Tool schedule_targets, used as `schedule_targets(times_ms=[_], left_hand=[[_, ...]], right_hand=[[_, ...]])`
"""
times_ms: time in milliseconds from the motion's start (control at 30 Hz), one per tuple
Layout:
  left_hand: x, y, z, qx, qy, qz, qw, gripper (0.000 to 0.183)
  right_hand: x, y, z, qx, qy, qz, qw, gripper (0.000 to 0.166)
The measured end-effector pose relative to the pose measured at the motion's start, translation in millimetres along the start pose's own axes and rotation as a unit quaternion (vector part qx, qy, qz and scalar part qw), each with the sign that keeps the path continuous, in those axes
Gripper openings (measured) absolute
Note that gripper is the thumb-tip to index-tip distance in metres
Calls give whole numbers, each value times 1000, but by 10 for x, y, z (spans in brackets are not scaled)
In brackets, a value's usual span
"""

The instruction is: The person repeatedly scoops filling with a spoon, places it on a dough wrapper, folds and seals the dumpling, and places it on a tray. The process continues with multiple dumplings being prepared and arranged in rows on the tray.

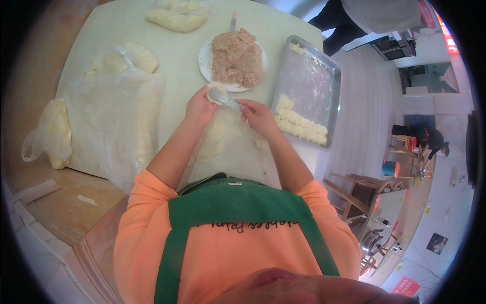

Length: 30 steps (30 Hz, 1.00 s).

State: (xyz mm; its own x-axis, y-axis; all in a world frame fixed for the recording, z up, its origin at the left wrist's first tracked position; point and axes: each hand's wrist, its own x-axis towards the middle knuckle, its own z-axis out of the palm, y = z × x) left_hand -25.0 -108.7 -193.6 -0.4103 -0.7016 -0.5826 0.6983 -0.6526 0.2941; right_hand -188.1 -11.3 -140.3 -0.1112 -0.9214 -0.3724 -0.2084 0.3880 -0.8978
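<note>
My left hand (201,108) holds a round dough wrapper (215,90) at the near edge of the filling plate. In my right hand (258,116) is a flat metal spatula (224,99), its blade over the wrapper. Minced meat filling (238,57) is heaped on a white plate (205,59), and an upright-looking handle (233,21) shows at its far side. Loose wrappers (208,146) lie on the table under my left forearm. At the right, a metal tray (309,79) dusted with flour holds rows of filled dumplings (302,125) at its near end and a few at its far end.
Plastic bags with stacked wrappers (125,98) cover the left of the pale table (178,57). More bagged dough stands at the far edge (176,17) and the left corner (59,133). One person (349,22) stands beyond the tray; another (431,140) bends over a distant table.
</note>
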Motion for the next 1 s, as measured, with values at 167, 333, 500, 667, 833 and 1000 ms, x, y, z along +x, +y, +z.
schedule_targets(times_ms=[167,333,500,667,833,1000], left_hand=[[122,7,-109,-2,16,16,1000,29],[366,-52,-316,37,12,-6,999,34],[440,-143,-227,76,-41,-39,996,34],[558,-224,-358,223,-40,37,973,23],[295,-197,-380,275,-45,88,956,31],[-401,43,225,50,-17,-22,998,31]], right_hand=[[-29,45,-27,-126,100,-78,984,30],[20,36,-53,-349,172,-87,917,30],[62,86,-45,-362,135,-70,920,31],[26,204,60,-344,135,-132,920,31],[-105,150,163,-346,148,-126,918,31],[210,126,46,-363,151,-185,901,34]])
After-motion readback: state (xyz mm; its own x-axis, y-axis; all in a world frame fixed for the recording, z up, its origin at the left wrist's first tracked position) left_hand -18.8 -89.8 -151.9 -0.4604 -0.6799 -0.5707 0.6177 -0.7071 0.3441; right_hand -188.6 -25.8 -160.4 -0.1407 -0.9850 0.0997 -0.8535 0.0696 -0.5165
